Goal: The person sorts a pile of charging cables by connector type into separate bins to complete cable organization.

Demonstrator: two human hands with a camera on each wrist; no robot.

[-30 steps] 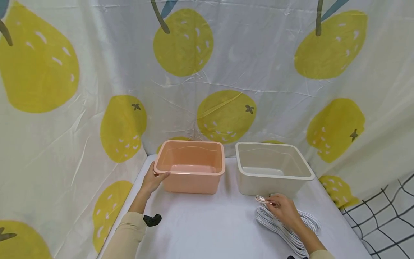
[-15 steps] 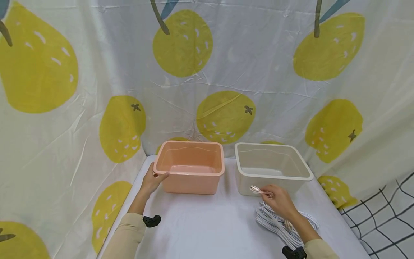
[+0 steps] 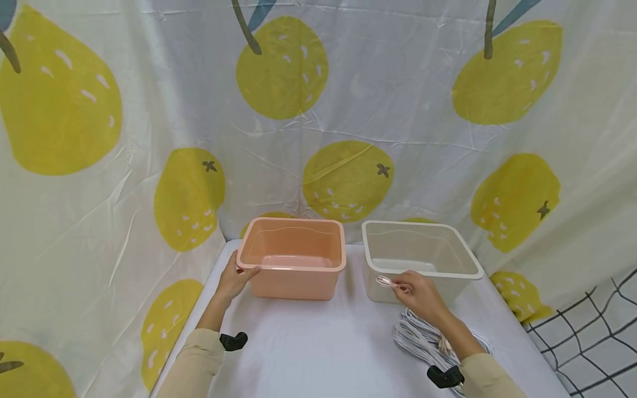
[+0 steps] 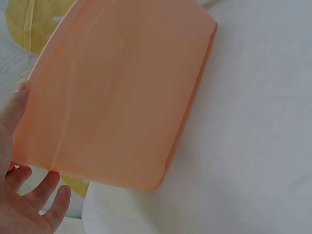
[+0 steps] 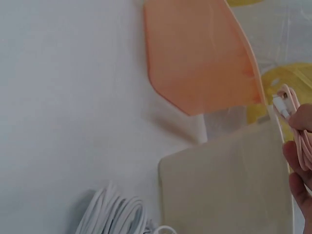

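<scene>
My left hand holds the near left corner of a peach plastic bin. In the left wrist view its thumb lies along the rim and the other fingers are under the rim at the bin's end. A small coiled pink charging cable with a white plug is pinched in my right hand. That hand is in front of a cream plastic bin, at about rim height. Below it on the table is a large bundle of white cable, partly hidden by the right forearm.
Both bins stand side by side at the back of the white table, with a narrow gap between them. A lemon-print curtain hangs behind. A small beige item lies on the white bundle. Black wire grid shows at the right.
My right hand has lifted the pink cable off the white bundle and moved it up and left, to the front of the cream bin. The left hand has stayed on the peach bin.
</scene>
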